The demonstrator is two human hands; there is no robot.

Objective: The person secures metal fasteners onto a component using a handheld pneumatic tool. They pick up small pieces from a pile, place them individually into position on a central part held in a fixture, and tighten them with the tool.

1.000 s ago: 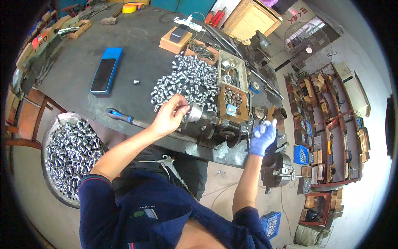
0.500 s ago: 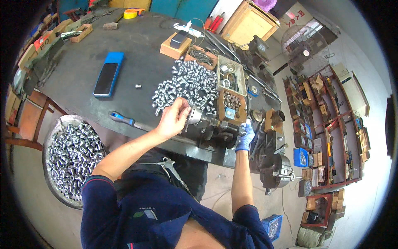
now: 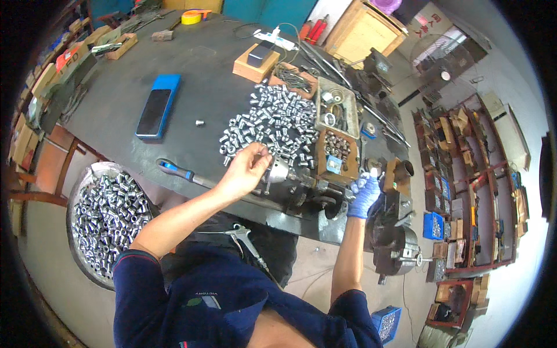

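Note:
My bare left hand [image 3: 246, 169] is at the face of a silver drill chuck [image 3: 278, 170] on a small bench machine. Its thumb and fingers are pinched together there; whatever they hold is hidden. My right hand [image 3: 364, 194], in a blue-and-white glove, is curled at the machine's other end, beside the dark shaft [image 3: 304, 181]. What lies inside its fingers cannot be made out. Behind the chuck spreads a heap of small shiny metal sleeves [image 3: 272, 119]. A single sleeve [image 3: 200, 123] lies apart on the dark bench [image 3: 203, 64].
A round metal tray [image 3: 75, 235] full of similar sleeves stands at lower left. A blue-handled tool [image 3: 175, 169] and a blue-cased device [image 3: 158, 107] lie on the bench. A wooden box of brownish parts [image 3: 320, 159] sits behind the machine. An air gun [image 3: 246, 240] lies before me.
The whole view has shifted slightly. My left hand remains pinched at the chuck. My gloved right hand has moved a little away from the machine's end, its fingers more curled.

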